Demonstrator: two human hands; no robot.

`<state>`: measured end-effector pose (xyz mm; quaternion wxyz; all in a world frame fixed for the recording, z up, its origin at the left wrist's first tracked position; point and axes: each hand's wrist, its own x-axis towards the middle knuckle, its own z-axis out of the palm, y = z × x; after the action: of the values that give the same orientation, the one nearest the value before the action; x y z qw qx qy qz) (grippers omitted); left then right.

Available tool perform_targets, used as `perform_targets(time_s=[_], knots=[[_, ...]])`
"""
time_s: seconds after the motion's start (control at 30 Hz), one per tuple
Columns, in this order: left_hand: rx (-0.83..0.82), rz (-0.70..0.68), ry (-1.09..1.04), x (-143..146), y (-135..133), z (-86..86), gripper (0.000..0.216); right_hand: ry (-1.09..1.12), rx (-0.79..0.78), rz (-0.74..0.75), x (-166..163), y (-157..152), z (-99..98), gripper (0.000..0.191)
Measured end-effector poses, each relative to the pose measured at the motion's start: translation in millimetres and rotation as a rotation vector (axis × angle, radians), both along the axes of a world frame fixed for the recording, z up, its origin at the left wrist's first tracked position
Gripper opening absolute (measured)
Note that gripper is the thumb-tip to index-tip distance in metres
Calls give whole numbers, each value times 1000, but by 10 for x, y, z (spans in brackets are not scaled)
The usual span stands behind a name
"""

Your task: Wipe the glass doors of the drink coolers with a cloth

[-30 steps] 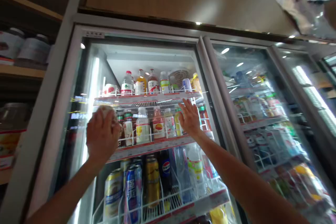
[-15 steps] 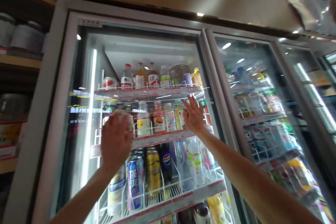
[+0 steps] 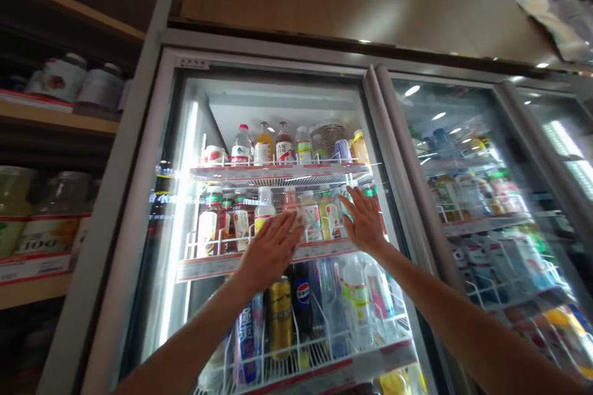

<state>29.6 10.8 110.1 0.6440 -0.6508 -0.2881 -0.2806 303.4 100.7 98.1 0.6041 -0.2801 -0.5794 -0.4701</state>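
Observation:
A tall drinks fridge stands before me with its glass door (image 3: pixel 162 271) closed. My left hand (image 3: pixel 269 253) presses a small pale cloth (image 3: pixel 299 220) against the glass at the middle shelf, fingers laid over it. My right hand (image 3: pixel 365 222) rests flat on the same pane a little to the right, fingers spread, holding nothing. Behind the glass are rows of bottles (image 3: pixel 278 145) on the top shelf, more bottles (image 3: pixel 222 222) on the middle shelf and cans (image 3: pixel 280 315) below.
A second glass-door fridge (image 3: pixel 472 197) full of drinks adjoins on the right. Wooden shelves (image 3: pixel 60 123) with jars and tubs run along the left. A shiny packet (image 3: pixel 551 12) hangs at the top right.
My left hand has slid the cloth to the right across the glass, from the door's left side to its middle. My right hand has stayed flat on the pane.

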Motion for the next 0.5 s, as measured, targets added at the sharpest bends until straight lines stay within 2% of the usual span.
perform_targets(time_s=[0.03,0.1,0.17,0.23,0.3,0.37,0.43,0.5], knots=[[24,-2,-44,-73,-14,78,47,12,2,-8,46,19,-29,41],[155,-27,-338,-239,-53,260,48,78,18,-14,106,60,-79,43],[234,-45,-544,-234,-54,336,49,151,41,0,124,96,-106,44],[195,-41,-462,18,11,222,48,191,48,28,120,122,-112,44],[65,-35,-142,367,110,15,49,239,48,74,118,139,-112,43],[-34,-49,132,595,193,-86,49,273,42,127,129,148,-116,42],[-54,-45,123,621,234,24,47,288,40,177,148,152,-126,42],[15,-47,-171,559,250,251,48,276,47,217,167,156,-136,42]])
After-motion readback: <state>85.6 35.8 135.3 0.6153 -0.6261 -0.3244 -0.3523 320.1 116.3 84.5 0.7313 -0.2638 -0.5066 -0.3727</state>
